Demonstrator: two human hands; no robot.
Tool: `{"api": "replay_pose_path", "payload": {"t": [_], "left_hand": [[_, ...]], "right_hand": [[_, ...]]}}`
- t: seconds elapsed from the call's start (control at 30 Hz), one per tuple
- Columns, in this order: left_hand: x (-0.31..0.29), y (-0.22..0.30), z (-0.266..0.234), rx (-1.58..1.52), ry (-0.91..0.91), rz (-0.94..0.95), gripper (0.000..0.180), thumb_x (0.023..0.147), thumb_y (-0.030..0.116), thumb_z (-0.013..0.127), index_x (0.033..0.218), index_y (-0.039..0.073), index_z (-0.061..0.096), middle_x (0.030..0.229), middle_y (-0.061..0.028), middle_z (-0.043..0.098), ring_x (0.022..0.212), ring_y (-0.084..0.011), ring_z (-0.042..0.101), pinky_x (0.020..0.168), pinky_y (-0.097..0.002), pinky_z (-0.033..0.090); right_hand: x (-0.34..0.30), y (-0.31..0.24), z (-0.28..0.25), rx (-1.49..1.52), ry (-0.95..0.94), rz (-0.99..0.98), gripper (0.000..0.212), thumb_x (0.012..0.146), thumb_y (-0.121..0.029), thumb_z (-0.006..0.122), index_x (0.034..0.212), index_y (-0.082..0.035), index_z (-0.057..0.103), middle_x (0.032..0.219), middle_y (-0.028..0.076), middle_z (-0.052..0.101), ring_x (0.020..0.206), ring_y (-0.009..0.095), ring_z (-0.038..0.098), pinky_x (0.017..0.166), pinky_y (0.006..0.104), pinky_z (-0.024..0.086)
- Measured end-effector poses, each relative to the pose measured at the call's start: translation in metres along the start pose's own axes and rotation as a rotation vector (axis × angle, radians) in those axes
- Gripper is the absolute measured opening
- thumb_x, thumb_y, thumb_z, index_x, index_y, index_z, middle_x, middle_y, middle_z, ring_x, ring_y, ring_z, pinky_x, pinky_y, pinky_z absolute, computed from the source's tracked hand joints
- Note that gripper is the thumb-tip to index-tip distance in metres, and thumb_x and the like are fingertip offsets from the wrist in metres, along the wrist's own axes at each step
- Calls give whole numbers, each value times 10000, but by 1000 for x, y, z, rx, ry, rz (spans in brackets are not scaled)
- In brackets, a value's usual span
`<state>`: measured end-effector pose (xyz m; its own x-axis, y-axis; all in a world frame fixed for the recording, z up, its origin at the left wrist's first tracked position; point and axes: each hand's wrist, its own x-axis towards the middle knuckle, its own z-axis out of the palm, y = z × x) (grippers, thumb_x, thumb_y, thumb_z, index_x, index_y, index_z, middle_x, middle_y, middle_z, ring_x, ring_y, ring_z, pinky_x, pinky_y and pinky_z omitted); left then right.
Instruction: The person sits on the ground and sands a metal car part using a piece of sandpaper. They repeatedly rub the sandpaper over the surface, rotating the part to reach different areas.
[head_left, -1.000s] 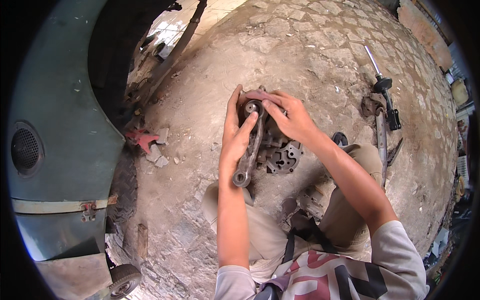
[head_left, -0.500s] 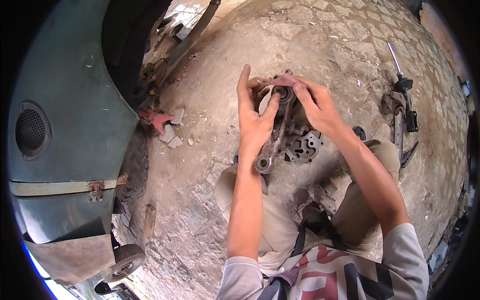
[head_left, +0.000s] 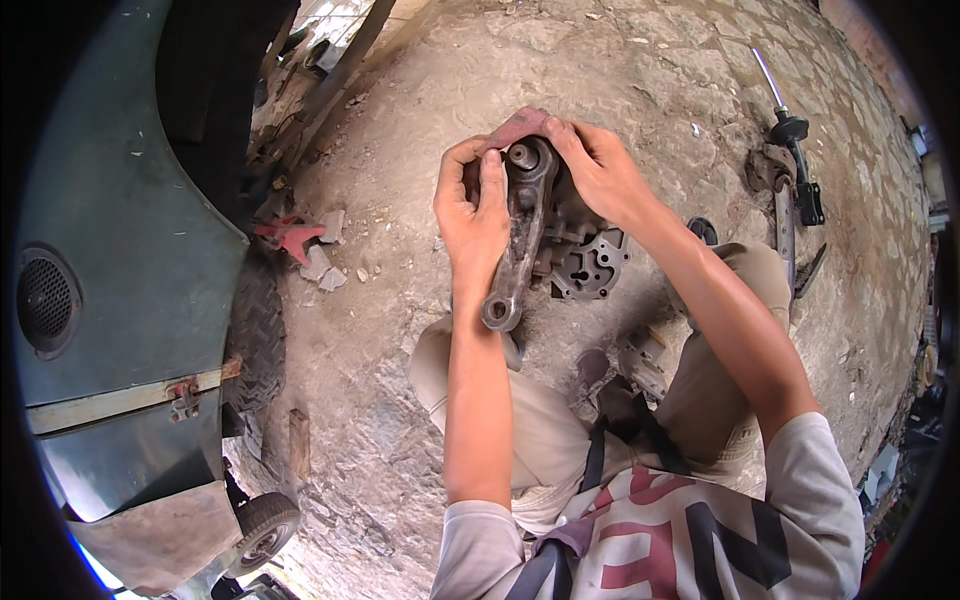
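A dark, greasy suspension control arm (head_left: 518,240) lies lengthwise in front of me, with a round stud at its far end and a ringed eye at its near end. Around the far end bends a reddish strip (head_left: 520,124); whether it is cloth or sandpaper I cannot tell. My left hand (head_left: 474,200) is closed at the strip's left end, thumb up beside the stud. My right hand (head_left: 600,172) pinches the strip's other end between thumb and fingers. Just right of the arm sits a metal engine part with a holed plate (head_left: 590,265), partly hidden by the arm.
On the left stands a green vehicle body (head_left: 130,270) with a tyre (head_left: 262,532). A red metal piece (head_left: 290,238) and broken stones (head_left: 322,268) lie beside it. To the right are a shock absorber (head_left: 795,160) and a long metal bar (head_left: 784,235) on the stone ground.
My left thumb has left the round end of the control arm and points up beside it. Both hands, strip and arm appear further left and slightly higher as the whole view shifts.
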<state>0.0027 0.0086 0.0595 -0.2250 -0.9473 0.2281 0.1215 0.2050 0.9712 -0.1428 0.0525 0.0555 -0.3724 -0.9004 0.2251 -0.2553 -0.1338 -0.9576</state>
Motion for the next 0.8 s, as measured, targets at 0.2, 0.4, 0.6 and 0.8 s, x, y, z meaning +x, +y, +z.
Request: {"api": "replay_pose_path", "payload": {"t": [0.2, 0.4, 0.6, 0.8], "left_hand": [[5, -1, 0, 37, -4, -30, 170, 1041, 137, 562, 1120, -9, 598, 968, -26, 635, 883, -79, 552, 801, -236, 461], [2, 2, -1, 50, -58, 35, 236, 1043, 154, 559, 1203, -19, 565, 1135, -95, 633, 1035, -143, 599, 931, -290, 475], [3, -1, 1, 16, -67, 65, 272, 1041, 104, 539, 1285, -15, 525, 1160, -114, 625, 1064, -152, 576, 955, -297, 461], [7, -3, 3, 0, -70, -22, 332, 1036, 114, 549, 1334, -28, 509, 1214, -128, 624, 1106, -174, 582, 975, -313, 460]], "right_hand": [[4, 4, -7, -65, -51, 29, 469, 1043, -392, 514, 1067, 51, 666, 783, 161, 657, 727, 186, 564, 705, 373, 482], [0, 4, -3, 35, -20, -39, 484, 1060, -391, 485, 1089, 59, 663, 840, 162, 683, 802, 187, 605, 773, 355, 500], [-1, 4, -3, 81, -66, 20, 514, 1072, -401, 456, 1174, 67, 644, 966, 142, 710, 915, 169, 609, 854, 348, 495], [3, -2, -4, 59, -107, 74, 533, 1086, -400, 419, 1244, 66, 620, 1092, 140, 714, 1026, 186, 622, 947, 337, 476]]}}
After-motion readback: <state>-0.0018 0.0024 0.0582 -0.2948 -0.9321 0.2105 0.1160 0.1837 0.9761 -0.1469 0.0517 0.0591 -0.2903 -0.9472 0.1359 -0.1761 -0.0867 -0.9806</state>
